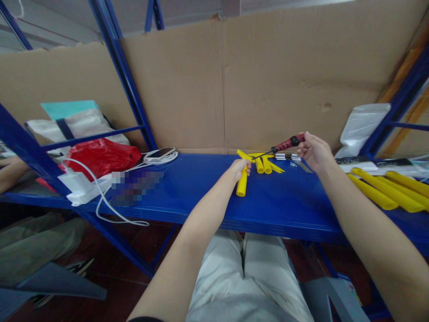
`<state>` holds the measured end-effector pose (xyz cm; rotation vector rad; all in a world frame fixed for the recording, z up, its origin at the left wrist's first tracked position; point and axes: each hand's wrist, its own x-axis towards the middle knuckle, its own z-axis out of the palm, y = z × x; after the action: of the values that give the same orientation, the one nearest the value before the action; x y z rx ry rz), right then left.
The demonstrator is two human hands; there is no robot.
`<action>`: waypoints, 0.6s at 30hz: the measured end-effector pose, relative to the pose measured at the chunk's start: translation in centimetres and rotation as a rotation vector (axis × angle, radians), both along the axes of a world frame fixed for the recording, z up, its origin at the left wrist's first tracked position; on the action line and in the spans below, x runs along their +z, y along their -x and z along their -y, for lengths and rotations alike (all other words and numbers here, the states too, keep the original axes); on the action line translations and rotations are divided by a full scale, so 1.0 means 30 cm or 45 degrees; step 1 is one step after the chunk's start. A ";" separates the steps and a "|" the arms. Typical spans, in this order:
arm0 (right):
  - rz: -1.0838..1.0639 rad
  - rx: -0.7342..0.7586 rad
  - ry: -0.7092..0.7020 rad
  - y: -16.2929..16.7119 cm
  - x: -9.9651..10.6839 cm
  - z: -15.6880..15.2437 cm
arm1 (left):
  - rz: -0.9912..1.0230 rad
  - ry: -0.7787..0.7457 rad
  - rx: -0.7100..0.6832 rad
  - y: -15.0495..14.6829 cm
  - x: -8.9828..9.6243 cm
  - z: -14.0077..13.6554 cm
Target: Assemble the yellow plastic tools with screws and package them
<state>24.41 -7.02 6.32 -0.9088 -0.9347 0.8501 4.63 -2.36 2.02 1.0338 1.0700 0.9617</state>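
Above the blue bench [194, 183], the left hand [240, 168] grips and partly hides 1 yellow tube [241, 188]; over that bench, the right hand [315, 152] holds a screwdriver [284, 145] whose tip I can't clearly make out.

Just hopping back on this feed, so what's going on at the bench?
A person sits at a blue bench. The left hand grips a yellow tube, while the right hand holds a red-and-black-handled tool by the handle's end. Its thin shaft points toward the left hand; whether the tip touches the tube is too small to tell. More yellow pieces lie just beyond, and longer yellow tubes lie at the right.
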 end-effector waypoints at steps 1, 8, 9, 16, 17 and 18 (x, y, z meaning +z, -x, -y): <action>-0.017 0.027 0.014 0.000 0.002 0.003 | -0.002 -0.010 0.006 0.000 0.000 -0.001; 0.143 -0.061 -0.122 -0.027 -0.035 -0.040 | -0.015 -0.084 0.055 -0.004 0.005 0.008; 0.157 -0.104 -0.137 -0.032 -0.041 -0.049 | -0.006 -0.091 0.054 -0.005 0.005 0.009; -0.092 -0.153 -0.085 -0.047 -0.048 -0.067 | 0.044 -0.166 0.052 -0.005 0.010 0.015; -0.119 -0.104 -0.088 -0.047 -0.045 -0.062 | 0.049 -0.167 0.053 -0.004 0.013 0.017; -0.135 -0.039 -0.102 -0.045 -0.041 -0.055 | 0.055 -0.167 0.054 -0.004 0.016 0.019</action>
<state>25.77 -5.37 5.10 -0.7996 -0.8546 0.8216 4.74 -2.92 2.49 1.0961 1.0072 1.0956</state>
